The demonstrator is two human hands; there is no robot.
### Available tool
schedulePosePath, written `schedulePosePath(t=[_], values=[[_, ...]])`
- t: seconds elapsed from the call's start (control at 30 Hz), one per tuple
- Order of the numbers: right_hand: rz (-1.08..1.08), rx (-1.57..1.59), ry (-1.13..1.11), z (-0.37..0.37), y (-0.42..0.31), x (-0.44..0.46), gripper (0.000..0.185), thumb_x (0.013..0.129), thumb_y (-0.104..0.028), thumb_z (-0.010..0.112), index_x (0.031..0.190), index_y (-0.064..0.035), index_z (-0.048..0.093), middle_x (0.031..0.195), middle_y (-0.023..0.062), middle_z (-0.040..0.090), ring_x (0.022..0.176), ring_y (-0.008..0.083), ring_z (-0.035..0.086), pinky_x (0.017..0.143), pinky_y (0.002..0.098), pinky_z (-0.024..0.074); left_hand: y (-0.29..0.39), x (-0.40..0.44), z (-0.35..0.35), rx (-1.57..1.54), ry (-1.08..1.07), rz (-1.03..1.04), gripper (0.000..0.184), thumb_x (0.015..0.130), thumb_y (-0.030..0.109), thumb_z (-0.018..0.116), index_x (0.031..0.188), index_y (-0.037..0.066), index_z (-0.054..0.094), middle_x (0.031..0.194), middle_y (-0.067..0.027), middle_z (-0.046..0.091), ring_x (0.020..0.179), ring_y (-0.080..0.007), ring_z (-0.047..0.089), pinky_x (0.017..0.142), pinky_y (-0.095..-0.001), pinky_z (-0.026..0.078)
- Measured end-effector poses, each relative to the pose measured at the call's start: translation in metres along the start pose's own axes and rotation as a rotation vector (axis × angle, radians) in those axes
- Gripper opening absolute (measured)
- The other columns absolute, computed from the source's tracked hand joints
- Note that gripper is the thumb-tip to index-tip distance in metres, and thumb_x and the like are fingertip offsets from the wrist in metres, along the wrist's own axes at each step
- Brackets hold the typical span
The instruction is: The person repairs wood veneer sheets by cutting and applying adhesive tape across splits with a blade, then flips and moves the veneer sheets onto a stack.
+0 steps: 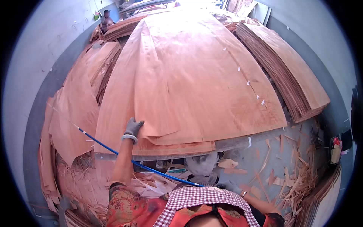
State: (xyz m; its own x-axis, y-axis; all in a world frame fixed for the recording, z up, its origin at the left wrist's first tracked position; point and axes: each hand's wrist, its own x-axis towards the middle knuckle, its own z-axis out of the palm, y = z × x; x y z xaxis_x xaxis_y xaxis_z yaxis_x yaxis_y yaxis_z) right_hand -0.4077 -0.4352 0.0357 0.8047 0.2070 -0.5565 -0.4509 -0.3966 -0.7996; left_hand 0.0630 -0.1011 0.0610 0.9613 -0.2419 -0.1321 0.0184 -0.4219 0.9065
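My left hand [133,127], in a grey glove, grips the near edge of a thin wood veneer sheet [155,117], which is raised into a fold along its left side. Beneath it lies a broad stack of veneer sheets [211,90] on the table, with several small white tape pieces on the right part. A long blue rod [155,170] with a pale tip slants across, passing by my left forearm, and ends close to my waist. Near that end is my right hand [230,185], also gloved in grey; it is blurred, and its fingers are hidden.
A tall veneer stack [281,64] stands to the right, and torn, loose sheets [75,113] lie to the left. Wood scraps [293,181] litter the floor at right. Clear plastic [202,164] is bunched below the table edge. Another person [107,19] is at the far left.
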Motion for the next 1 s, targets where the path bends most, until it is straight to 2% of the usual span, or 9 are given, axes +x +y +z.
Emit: schedulePosePath(t=[0.1,0.2,0.3,0.4,0.5,0.63,0.7,0.9,1.0], values=[[-0.110,0.287,0.035,0.006,0.021,0.003,0.026,0.084,-0.018,0.069,0.104,-0.0037,0.061,0.089,0.0001,0.065,0.082,0.0076,0.055,0.074,0.0248,0.0458,0.114,-0.029,0.014,-0.413,-0.061,0.062,0.032,0.081,0.009,0.067,0.108,-0.006,0.057,0.099,-0.0108,0.065,0.084,-0.0153,0.063,0.074,-0.0295,0.052],[-0.129,0.572,0.109,0.011,0.039,-0.001,0.022,0.081,-0.015,0.072,0.097,-0.0028,0.063,0.087,-0.0004,0.065,0.078,0.0057,0.055,0.073,0.0234,0.0468,0.204,-0.060,0.024,-0.615,-0.006,0.123,0.028,0.085,0.007,0.062,0.110,-0.004,0.057,0.100,-0.0109,0.065,0.083,-0.0154,0.063,0.073,-0.0278,0.052],[-0.131,0.263,0.371,0.008,0.062,-0.005,0.017,0.082,-0.015,0.071,0.092,-0.0036,0.064,0.081,-0.0015,0.063,0.074,0.0063,0.055,0.070,0.0236,0.0477,0.208,-0.061,0.014,-0.728,-0.039,0.217,0.025,0.087,0.008,0.060,0.110,-0.002,0.057,0.100,-0.0098,0.065,0.083,-0.0155,0.064,0.072,-0.0266,0.053],[0.179,0.668,0.376,-0.036,0.014,-0.036,0.014,0.083,-0.014,0.070,0.092,-0.0039,0.064,0.073,-0.0033,0.059,0.067,0.0057,0.053,0.064,0.0231,0.0469,0.202,-0.093,0.018,-0.820,-0.028,0.182,0.032,0.088,0.013,0.060,0.116,0.001,0.053,0.108,-0.0098,0.062,0.090,-0.0179,0.064,0.075,-0.0281,0.054],[-0.053,0.638,0.565,-0.083,-0.011,-0.053,0.027,0.083,-0.009,0.067,0.109,-0.0054,0.059,0.078,-0.0028,0.056,0.063,0.0055,0.050,0.054,0.0215,0.0425,0.145,-0.117,0.035,-0.892,0.072,0.079,0.033,0.088,0.013,0.060,0.118,0.002,0.051,0.110,-0.0106,0.062,0.093,-0.0211,0.064,0.081,-0.0319,0.054],[-0.221,0.817,0.678,-0.140,-0.043,-0.113,0.055,0.082,-0.005,0.066,0.132,-0.0066,0.044,0.082,-0.0005,0.057,0.062,0.0063,0.051,0.048,0.0205,0.0399,0.107,-0.208,0.151,-0.746,-0.012,-0.253,0.045,0.087,0.018,0.063,0.125,0.000,0.048,0.115,-0.0125,0.060,0.101,-0.0227,0.061,0.088,-0.0354,0.051],[-0.257,0.766,0.679,-0.175,-0.030,-0.139,0.059,0.081,-0.003,0.066,0.135,-0.0076,0.042,0.082,0.0002,0.057,0.061,0.0072,0.051,0.048,0.0209,0.0398,0.109,-0.248,0.208,-0.586,-0.185,-0.226,0.048,0.088,0.020,0.062,0.127,-0.002,0.045,0.118,-0.0131,0.058,0.102,-0.0227,0.061,0.089,-0.0351,0.050],[-0.242,0.925,0.486,-0.246,0.017,-0.178,0.055,0.082,-0.003,0.064,0.133,-0.0075,0.045,0.076,0.0020,0.058,0.057,0.0104,0.053,0.047,0.0225,0.0401,0.092,-0.289,0.319,-0.821,-0.421,-0.533,0.044,0.089,0.023,0.060,0.122,-0.004,0.048,0.112,-0.0124,0.060,0.099,-0.0216,0.062,0.088,-0.0331,0.051],[-0.223,1.009,0.461,-0.270,0.043,-0.208,0.045,0.084,-0.006,0.064,0.127,-0.0064,0.050,0.071,0.0025,0.059,0.053,0.0116,0.054,0.047,0.0231,0.0406,0.132,-0.281,0.338,-0.277,-0.198,-0.395,0.031,0.090,0.021,0.058,0.112,-0.001,0.055,0.104,-0.0113,0.062,0.087,-0.0189,0.062,0.077,-0.0306,0.051]])
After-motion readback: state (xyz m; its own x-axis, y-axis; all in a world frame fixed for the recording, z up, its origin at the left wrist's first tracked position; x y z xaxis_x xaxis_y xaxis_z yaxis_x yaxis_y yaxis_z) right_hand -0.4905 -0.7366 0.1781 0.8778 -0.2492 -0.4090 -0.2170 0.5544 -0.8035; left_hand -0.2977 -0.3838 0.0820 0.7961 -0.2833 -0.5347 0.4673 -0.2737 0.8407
